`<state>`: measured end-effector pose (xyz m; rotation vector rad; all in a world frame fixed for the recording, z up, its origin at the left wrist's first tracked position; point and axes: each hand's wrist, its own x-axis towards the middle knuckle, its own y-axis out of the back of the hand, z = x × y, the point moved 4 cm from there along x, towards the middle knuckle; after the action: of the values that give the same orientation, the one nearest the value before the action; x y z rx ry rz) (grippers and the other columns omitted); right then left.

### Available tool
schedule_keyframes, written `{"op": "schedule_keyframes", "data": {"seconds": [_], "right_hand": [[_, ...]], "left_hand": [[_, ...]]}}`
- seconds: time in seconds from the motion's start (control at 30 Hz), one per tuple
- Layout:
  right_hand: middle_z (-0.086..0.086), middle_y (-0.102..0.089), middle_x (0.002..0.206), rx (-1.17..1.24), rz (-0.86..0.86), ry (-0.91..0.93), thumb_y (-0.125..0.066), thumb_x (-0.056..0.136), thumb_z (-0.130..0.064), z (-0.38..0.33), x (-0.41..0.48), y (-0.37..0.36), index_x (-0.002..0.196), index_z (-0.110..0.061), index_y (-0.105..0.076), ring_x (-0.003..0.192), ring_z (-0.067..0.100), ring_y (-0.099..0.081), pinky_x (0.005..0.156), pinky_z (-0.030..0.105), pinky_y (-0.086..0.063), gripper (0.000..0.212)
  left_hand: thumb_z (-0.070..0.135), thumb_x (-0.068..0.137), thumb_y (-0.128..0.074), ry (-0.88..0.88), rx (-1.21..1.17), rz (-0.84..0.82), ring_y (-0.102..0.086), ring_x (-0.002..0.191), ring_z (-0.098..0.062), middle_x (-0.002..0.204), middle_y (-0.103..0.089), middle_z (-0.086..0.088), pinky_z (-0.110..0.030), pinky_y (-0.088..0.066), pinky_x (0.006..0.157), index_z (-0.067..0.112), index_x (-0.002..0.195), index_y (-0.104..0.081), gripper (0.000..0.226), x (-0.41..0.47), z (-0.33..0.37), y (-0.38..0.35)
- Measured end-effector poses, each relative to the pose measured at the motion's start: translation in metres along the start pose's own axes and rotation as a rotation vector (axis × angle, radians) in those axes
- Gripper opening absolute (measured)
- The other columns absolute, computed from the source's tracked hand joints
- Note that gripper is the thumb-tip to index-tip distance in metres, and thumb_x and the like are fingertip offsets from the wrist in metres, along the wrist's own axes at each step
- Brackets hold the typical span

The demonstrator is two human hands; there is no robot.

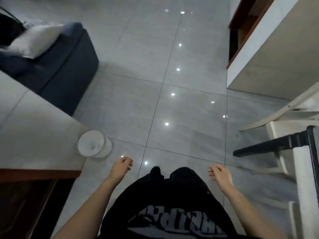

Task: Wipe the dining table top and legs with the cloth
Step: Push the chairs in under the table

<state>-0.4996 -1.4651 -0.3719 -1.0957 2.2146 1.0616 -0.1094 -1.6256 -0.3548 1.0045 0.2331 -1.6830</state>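
I see the left hand (121, 167) and right hand (218, 174) loosely curled, empty, above grey floor tiles (172, 109). A white bin (93, 145) stands near left.

Your one head camera looks steeply down and slightly forward from well above the tiled floor (172, 109), wide and close over your chest, catching your left hand (120, 167) and right hand (219, 175) low in view.

Grey tiled floor (172, 104) with white bin (94, 145), sofa (65, 69)
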Motion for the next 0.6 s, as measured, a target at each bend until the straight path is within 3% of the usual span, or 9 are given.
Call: {"op": "schedule_keyframes", "data": {"seconds": [0.27,0.47,0.6], "right_hand": [[0.018,-0.069,0.082,0.126,0.145,-0.163,-0.055,0.096,-0.015,-0.034,0.044,0.018,0.082,0.001,-0.066,0.078,0.031,-0.066,0.078,0.044,-0.055,0.024],[0.011,-0.063,0.073,0.242,0.173,-0.119,-0.054,0.095,-0.01,-0.127,0.135,0.037,0.081,0.0,-0.066,0.067,0.022,-0.058,0.062,0.029,-0.048,0.02],[0.011,-0.066,0.076,0.311,0.153,-0.098,-0.056,0.092,-0.009,-0.209,0.206,0.055,0.076,-0.01,-0.065,0.062,0.02,-0.059,0.057,0.027,-0.047,0.018]], "left_hand": [[0.024,0.094,-0.051,-0.071,0.191,-0.187,-0.055,0.073,-0.02,0.08,-0.064,-0.002,-0.03,-0.041,0.065,0.014,0.084,-0.065,0.02,0.115,0.137,-0.048],[0.017,0.097,-0.049,-0.092,0.156,-0.174,-0.054,0.07,-0.02,0.081,-0.063,-0.006,-0.029,-0.042,0.066,0.008,0.088,-0.064,0.02,0.177,0.241,-0.085],[0.014,0.097,-0.047,-0.101,0.138,-0.137,-0.055,0.07,-0.022,0.083,-0.063,-0.009,-0.029,-0.043,0.066,0.008,0.088,-0.064,0.02,0.215,0.311,-0.095]]}}
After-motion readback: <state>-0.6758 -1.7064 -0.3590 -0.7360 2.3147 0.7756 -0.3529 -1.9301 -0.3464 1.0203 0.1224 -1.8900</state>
